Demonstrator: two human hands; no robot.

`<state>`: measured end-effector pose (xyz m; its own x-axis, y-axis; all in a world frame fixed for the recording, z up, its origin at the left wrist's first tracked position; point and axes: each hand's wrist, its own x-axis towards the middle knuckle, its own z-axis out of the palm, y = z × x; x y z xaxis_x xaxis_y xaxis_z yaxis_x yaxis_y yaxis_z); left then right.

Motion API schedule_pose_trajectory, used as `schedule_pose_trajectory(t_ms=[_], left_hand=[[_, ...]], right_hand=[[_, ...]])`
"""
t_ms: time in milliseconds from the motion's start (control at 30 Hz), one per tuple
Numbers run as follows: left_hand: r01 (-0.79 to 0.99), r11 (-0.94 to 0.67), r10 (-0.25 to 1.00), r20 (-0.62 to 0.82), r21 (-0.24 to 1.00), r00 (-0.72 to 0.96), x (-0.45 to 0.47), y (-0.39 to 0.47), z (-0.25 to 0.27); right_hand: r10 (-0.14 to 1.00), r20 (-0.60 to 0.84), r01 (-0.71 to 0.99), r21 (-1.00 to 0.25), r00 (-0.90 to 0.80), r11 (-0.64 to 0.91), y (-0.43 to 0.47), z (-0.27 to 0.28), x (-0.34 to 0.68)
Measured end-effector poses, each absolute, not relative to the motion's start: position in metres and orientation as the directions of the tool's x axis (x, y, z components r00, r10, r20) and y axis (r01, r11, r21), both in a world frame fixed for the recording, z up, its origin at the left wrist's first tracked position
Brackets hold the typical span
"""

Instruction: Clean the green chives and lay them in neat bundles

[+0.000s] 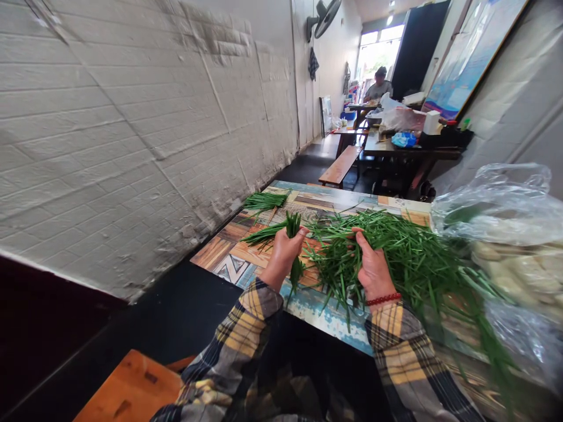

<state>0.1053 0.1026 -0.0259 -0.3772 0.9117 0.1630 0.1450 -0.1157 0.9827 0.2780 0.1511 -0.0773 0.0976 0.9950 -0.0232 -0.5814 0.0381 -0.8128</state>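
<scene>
My left hand (280,256) is closed around a small upright bunch of garlic chives (293,225), whose ends stick out above and below the fist. At the near left side of a big loose pile of garlic chives (409,249) is my right hand (375,273), with a red bead bracelet at the wrist. Its thumb and forefinger come together on some stalks; the other fingers are partly hidden. Two tidier bundles lie left of the pile: a farther bundle (266,201) and a nearer bundle (263,235) just beyond my left hand.
The patterned wooden tabletop (220,249) stands close to a white brick-pattern wall (132,146). Clear plastic bags (497,202) with pale contents sit at the right. An orange stool (129,390) is at lower left. Beyond are a bench (342,165), a cluttered table (411,153) and a seated person (378,88).
</scene>
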Motion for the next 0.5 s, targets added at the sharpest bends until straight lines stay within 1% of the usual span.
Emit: schedule_pose_trajectory(t_ms=[67, 133, 200, 300, 433, 500], left_hand=[[0.084, -0.069, 0.952, 0.091, 0.994, -0.293, 0.110, 0.101, -0.026], [0.042, -0.033, 0.980, 0.040, 0.999, -0.195, 0.118, 0.101, -0.027], [0.013, -0.022, 0.990, 0.023, 1.000, -0.137, 0.127, 0.103, -0.029], [-0.010, -0.031, 0.993, 0.029, 0.999, -0.114, 0.137, 0.107, -0.032], [0.010, -0.035, 0.992, 0.036, 0.999, -0.117, 0.138, 0.108, -0.034], [0.029, -0.047, 0.995, 0.049, 0.998, -0.086, 0.138, 0.106, -0.033]], right_hand=[[0.994, -0.022, -0.612, -0.789, 0.106, 0.048, 0.150, -0.077, 0.276], [0.998, -0.003, -0.621, -0.783, 0.058, 0.033, 0.149, -0.076, 0.274], [1.000, 0.024, -0.617, -0.787, 0.006, 0.023, 0.147, -0.075, 0.273], [1.000, 0.023, -0.631, -0.776, -0.013, 0.010, 0.145, -0.073, 0.274], [0.997, -0.076, -0.698, -0.714, -0.014, -0.065, 0.146, -0.071, 0.275], [0.995, -0.101, -0.705, -0.705, -0.016, -0.083, 0.147, -0.072, 0.275]])
